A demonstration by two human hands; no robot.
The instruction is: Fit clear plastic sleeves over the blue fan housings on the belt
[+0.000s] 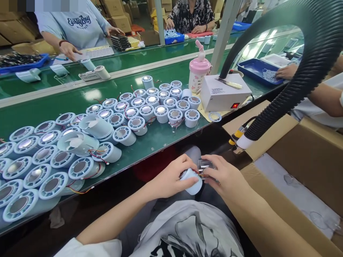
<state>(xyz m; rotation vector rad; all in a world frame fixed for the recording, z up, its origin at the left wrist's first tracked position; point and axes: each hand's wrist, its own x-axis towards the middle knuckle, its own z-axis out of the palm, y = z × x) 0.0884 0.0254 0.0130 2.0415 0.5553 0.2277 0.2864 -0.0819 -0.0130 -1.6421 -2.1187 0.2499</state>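
Observation:
Above my lap, my left hand [174, 178] is wrapped round a light blue cylinder [193, 182]. Just to its right, my right hand [221, 173] grips a clear plastic cup [205, 165], its open side hidden by my fingers. Thin coloured wires show between the two parts. Many similar blue cylinders [122, 132] with round metallic centres stand in rows on the green table [150, 142], some trailing red and black wires. Two hollow blue housings [77, 142] lie tilted on top of the group.
A white box [225, 92] with a lit red switch and a pink cup [198, 71] stand beyond the cylinders. A black corrugated hose [278, 103] arches over the right side. An open cardboard box [308, 160] is at my right. Several people work across and beside the table.

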